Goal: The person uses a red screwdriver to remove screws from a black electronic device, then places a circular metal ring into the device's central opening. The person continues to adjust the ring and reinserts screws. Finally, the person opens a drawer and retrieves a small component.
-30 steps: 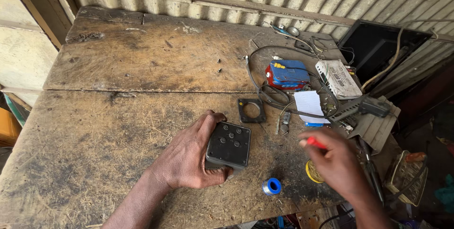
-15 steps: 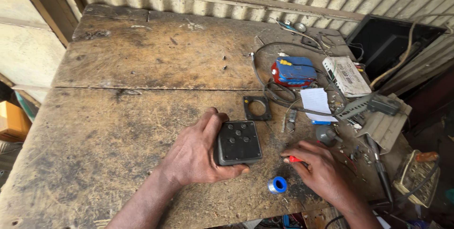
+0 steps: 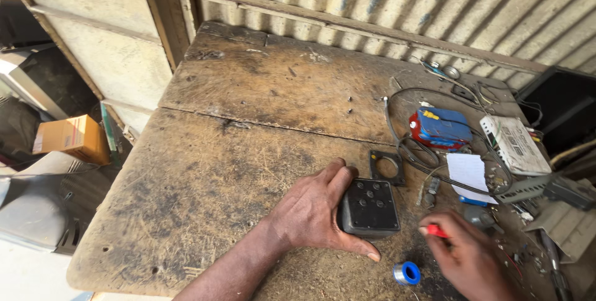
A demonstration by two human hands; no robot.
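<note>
My left hand [image 3: 316, 214] grips a dark grey square box [image 3: 370, 208] with several small holes in its top, holding it flat on the worn wooden table [image 3: 248, 152]. My right hand [image 3: 469, 260] is just right of the box and holds a small red-handled tool [image 3: 434, 231], its tip pointing towards the box. A blue and white roll of tape [image 3: 406, 273] lies on the table between the two hands, near the front edge.
A black square plate with a round hole [image 3: 386, 167] lies behind the box. Further right are a red and blue device [image 3: 441, 128] with looped cables, a white paper [image 3: 469, 170], a white flat unit [image 3: 514, 144] and scattered small parts. A cardboard box [image 3: 71, 138] sits below left.
The view has shifted left, so the table's left edge and the cardboard box now show. My right hand with the red tool has moved down and closer to the grey box.
</note>
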